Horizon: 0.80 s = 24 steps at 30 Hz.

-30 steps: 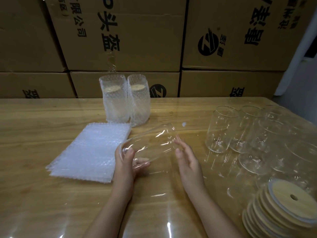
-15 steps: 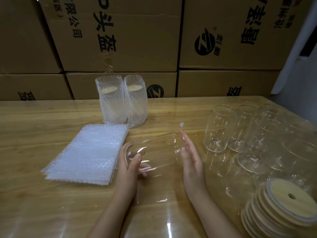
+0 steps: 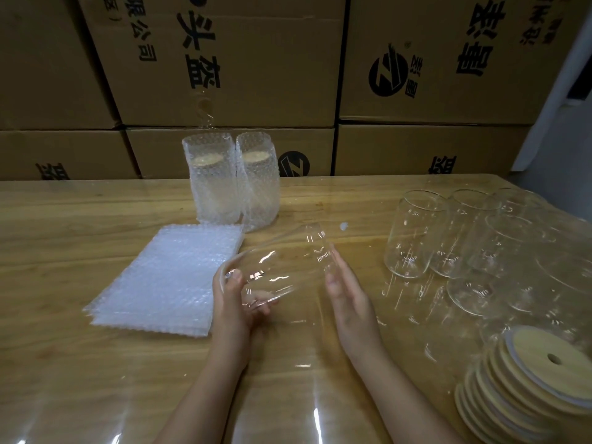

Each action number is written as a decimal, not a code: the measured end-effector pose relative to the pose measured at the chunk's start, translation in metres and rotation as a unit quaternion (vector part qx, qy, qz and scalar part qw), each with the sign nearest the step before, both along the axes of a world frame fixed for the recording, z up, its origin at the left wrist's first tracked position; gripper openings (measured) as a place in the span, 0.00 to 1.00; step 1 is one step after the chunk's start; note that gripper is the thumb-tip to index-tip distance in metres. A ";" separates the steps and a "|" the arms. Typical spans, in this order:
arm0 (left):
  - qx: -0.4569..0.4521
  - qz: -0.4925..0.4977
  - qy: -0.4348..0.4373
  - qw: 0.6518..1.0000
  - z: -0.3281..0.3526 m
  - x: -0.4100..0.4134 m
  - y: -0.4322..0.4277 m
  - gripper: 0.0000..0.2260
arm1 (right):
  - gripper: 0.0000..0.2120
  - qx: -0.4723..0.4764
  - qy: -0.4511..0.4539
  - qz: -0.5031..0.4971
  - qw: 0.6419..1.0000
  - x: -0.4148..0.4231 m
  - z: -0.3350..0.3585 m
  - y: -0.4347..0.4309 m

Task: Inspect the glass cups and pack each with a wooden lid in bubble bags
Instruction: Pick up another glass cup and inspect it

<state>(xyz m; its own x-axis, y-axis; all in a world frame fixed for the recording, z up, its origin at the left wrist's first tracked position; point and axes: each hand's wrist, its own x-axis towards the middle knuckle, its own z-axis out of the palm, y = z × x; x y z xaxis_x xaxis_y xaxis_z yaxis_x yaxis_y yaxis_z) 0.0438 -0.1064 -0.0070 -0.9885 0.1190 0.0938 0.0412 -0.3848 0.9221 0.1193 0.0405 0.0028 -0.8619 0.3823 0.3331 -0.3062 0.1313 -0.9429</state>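
Note:
A clear glass cup [image 3: 282,264] lies on its side in the air between my hands, mouth to the left. My left hand [image 3: 234,296] grips its rim, thumb inside the mouth and fingers curled under. My right hand [image 3: 349,290] has straight fingers pressed against the cup's base end. A stack of flat bubble bags [image 3: 166,277] lies to the left. Several empty glass cups [image 3: 413,235] stand at the right. A pile of round wooden lids [image 3: 538,379] sits at the bottom right. Two packed cups in bubble bags [image 3: 230,181] stand at the back.
The wooden table [image 3: 80,219] is covered by a glossy transparent sheet. Stacked cardboard boxes [image 3: 230,59] form a wall right behind the table. The table's right edge runs close behind the empty cups.
The cup has been turned between my hands and lifted slightly; my left thumb now sits inside the rim. The view has shifted a little.

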 end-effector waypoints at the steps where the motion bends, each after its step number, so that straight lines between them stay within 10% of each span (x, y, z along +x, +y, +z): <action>1: -0.013 0.005 0.003 1.000 0.001 0.000 0.000 0.16 | 0.27 0.002 0.005 -0.007 1.000 0.001 0.000 -0.001; 13: -0.101 -0.013 0.068 0.992 0.007 0.013 0.007 0.32 | 0.19 -0.035 0.069 -0.041 0.996 0.004 0.009 0.002; 24: -0.101 -0.083 0.091 0.987 0.010 0.011 -0.003 0.29 | 0.26 -0.070 -0.106 0.036 0.991 0.001 0.015 0.016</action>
